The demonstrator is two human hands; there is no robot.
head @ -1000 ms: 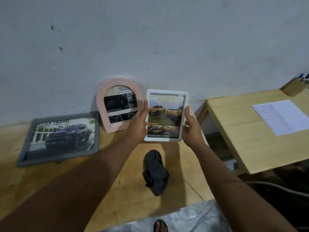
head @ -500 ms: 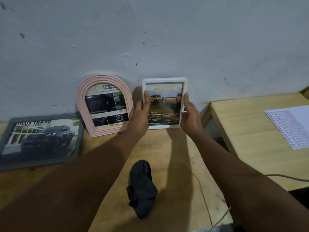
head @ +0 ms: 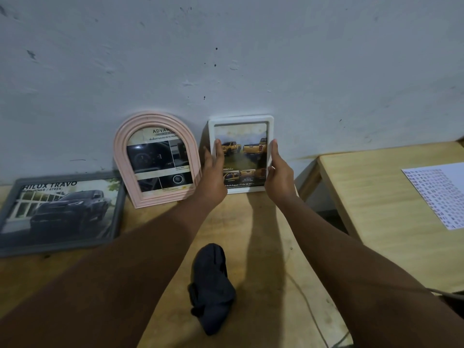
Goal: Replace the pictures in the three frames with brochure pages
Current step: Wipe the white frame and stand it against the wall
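Left hand [head: 213,172] and right hand [head: 278,173] are laid with fingers nearly straight along the left and right edges of the white frame [head: 241,131]; no curled grip is seen. The frame is stood on the table [head: 263,247] against the wall [head: 251,59], long axis vertical, directly between both hands, equally near. Clearance is tighter on the left, where the pink arched frame [head: 155,159] sits just beside that hand.

three filled frames [head: 240,154] against wall
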